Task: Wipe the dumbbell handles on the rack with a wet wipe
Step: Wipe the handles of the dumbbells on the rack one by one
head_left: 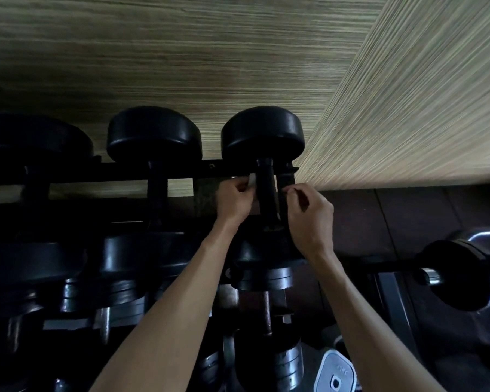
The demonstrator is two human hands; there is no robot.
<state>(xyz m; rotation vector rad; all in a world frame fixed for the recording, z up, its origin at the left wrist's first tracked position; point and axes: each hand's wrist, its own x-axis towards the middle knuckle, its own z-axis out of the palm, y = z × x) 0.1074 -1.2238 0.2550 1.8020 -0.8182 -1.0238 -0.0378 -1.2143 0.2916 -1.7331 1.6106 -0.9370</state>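
Target is the handle point(267, 193) of the rightmost top-row dumbbell point(262, 134). It is sitting directly between the two hands, long axis running straight away from the person, from the near head low in view to the far head up against the wood-grain wall point(181, 52).

The wet wipe point(251, 181) is showing as a small pale sliver just left of the handle, at the left hand's fingertips. Whether it is passing behind or under the handle to the other side, I cannot tell; too dark.

The left hand point(234, 198) is sitting just left of the handle, fingers curled, pinching the wipe. The right hand point(309, 215) is sitting just right of it, fingers curled into a pinch close to the handle and the rack upright point(285, 188). What it is gripping is not resolvable; probably the wipe's other end, but that is a guess.

Both hands are about equally near the handle, level with its middle to far part. Both forearms are reaching up and forward from the bottom of view, converging on the handle.

Judgement: the wipe is being set up around the handle, so the next stroke needs to be running along that near-far axis.

Outward: two more dumbbells are sitting left of the left hand on the same rack rail point(181, 169), lower rows of plate-style dumbbells under the forearms, chrome gear point(478, 236) off to the right of the right hand.
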